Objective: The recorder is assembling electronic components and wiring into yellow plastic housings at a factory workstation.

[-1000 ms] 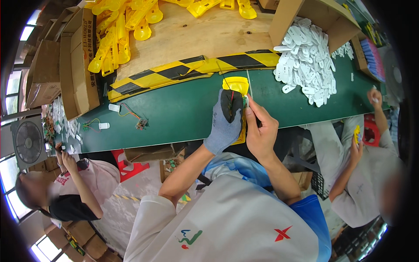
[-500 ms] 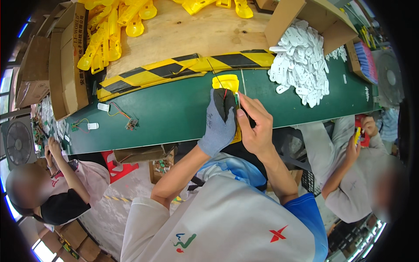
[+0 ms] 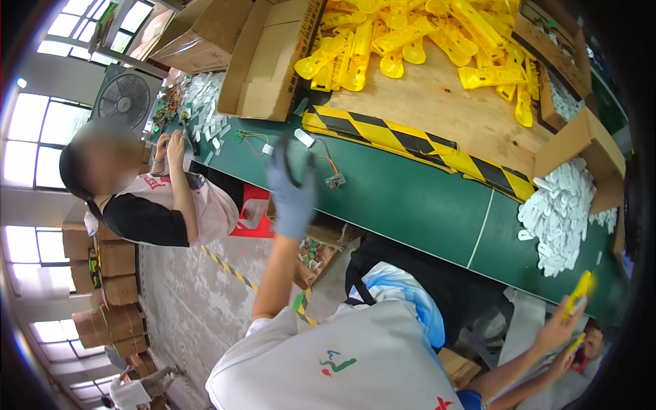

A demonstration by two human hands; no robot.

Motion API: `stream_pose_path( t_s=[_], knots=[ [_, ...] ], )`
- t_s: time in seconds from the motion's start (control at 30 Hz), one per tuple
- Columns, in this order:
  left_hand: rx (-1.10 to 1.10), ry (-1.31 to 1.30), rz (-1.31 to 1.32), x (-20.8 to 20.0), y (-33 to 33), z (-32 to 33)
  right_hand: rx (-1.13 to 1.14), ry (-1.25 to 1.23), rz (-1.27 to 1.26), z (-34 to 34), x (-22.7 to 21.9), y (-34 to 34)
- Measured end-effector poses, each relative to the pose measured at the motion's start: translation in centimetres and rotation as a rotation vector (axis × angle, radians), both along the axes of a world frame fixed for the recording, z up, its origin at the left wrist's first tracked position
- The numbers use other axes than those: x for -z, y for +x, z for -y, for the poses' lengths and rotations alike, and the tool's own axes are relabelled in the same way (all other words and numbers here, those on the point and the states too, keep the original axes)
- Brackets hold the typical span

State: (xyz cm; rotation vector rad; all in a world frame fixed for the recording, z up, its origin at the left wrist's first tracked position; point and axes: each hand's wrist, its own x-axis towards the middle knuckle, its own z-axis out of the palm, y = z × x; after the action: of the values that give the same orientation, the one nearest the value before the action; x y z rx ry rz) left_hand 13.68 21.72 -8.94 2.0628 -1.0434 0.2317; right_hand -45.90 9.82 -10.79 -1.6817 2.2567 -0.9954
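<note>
Moved apart now, the 2 hands do not meet: left grip [image 3: 292,188] looks open, but it is blurry; right grip [image 3: 559,333], far off to its right, squeezes a yellow piece [image 3: 579,295]. On the bench [image 3: 410,212], 1 white piece [image 3: 304,138] lies just ahead of the nearer left grip, its long side slanting down rightward.

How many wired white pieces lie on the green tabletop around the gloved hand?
2. The left white piece lies beside the gloved left hand, left of its fingers; the right white piece lies to their right. The blurred hand may hide more.
</note>
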Motion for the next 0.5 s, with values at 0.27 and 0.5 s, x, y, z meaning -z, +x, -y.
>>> stream_pose_path(
  t_s=[0.27,0.5],
  knots=[
    [0.026,0.399,0.124,7.4,5.2,-1.4,0.045,0.096,-0.523,10.4,6.7,-16.0],
    [0.222,0.473,0.163,4.0,-12.5,2.4,0.044,-0.442,-0.746,9.2,3.9,-8.6]
  ],
)
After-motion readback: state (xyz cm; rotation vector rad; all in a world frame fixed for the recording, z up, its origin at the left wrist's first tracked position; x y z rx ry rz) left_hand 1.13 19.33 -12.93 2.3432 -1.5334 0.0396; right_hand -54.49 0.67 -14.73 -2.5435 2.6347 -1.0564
